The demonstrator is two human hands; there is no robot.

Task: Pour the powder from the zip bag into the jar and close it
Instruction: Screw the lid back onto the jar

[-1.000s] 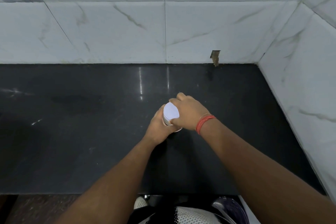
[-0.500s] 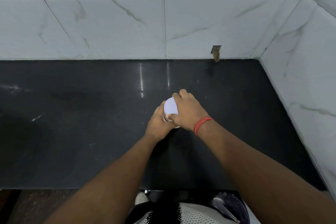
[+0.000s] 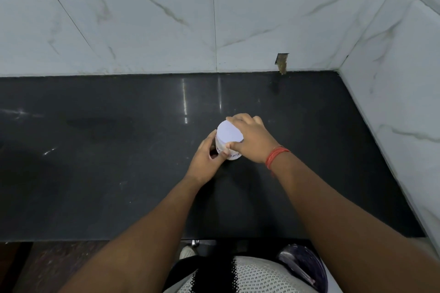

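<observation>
Brown and bare, my two arms reach out from the near edge of the black counter (image 3: 95,173). My left hand (image 3: 206,159) is wrapped around the side of the white jar (image 3: 226,152), so it can't spin or slide. My right hand (image 3: 250,140) sits on top, fingers curled over the white lid (image 3: 229,135), I think to twist it tight. The jar stands upright near the middle, well away from the tiled wall (image 3: 166,31) at the far edge. I can't see the zip bag.
</observation>
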